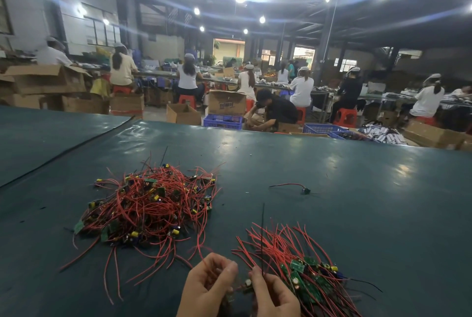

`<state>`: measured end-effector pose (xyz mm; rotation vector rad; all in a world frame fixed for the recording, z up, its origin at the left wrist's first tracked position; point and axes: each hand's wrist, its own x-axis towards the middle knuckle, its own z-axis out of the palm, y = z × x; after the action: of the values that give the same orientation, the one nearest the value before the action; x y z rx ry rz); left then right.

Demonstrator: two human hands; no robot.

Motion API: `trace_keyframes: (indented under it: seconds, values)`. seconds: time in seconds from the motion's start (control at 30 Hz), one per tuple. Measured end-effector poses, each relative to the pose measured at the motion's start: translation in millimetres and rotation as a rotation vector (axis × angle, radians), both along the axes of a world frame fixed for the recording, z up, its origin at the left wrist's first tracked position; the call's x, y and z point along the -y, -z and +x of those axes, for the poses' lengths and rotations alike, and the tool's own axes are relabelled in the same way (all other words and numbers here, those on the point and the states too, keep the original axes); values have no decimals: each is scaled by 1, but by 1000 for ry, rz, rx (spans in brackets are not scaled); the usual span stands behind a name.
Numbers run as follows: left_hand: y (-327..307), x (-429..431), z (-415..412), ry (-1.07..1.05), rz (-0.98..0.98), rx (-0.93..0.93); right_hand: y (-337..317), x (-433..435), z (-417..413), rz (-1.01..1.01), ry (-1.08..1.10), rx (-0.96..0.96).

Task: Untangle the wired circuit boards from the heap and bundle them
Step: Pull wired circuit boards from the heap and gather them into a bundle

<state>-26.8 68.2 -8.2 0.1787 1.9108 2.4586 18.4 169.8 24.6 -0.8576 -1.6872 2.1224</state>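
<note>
Item: board (247,284), small, with a pale capacitor, held low at the near edge of the table (332,163) between both hands. Left hand (208,283): fingers curled in toward the thumb, closed about the board's left side; exactly what the tips grasp is hidden. A red lead (198,245) appears to run from this hand up toward the heap. Right hand (274,296): thumb and forefinger pinch the black lead (262,240), which stands almost straight up and away from the person. Heap (150,204): tangled red wires and boards, up and left of the hands, nearer the left hand, apart from it save for trailing wire ends. Bundle (301,273): sorted boards lying just beside the right hand on its right, touching or nearly so. Its long axis runs from the boards at the near right to the wire ends fanned up and left. Stray board (305,190): alone, farther out on the right, well apart from all else. Judgement: the held board looks nearly free. Laying it down calls for a short carry rightward by the right hand, leads turned to match the bundle's slant. Risk: the red lead may yet drag on the heap.
</note>
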Motion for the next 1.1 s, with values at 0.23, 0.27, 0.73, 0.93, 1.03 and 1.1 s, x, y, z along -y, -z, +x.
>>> trace_keyframes:
  seconds: [0.23, 0.27, 0.73, 0.93, 1.03, 1.1]
  values:
    - [-6, 0, 4, 55, -8, 14, 17, 5, -13, -17, 13, -70]
    - [-7, 0, 5, 77, -38, 12, 16, 10, -9, 5, -27, -115]
    - [-12, 5, 4, 268, -162, 47, 3, 6, -2, 58, -68, -85]
    - [-14, 7, 4, 311, -148, 32, 4, 2, -1, 89, -41, -117]
    - [-14, 11, 3, 314, -126, 15, 6, -4, -1, 41, -59, -108]
    - [-16, 14, 3, 320, -107, 4, 3, -9, 0, -17, -66, -100]
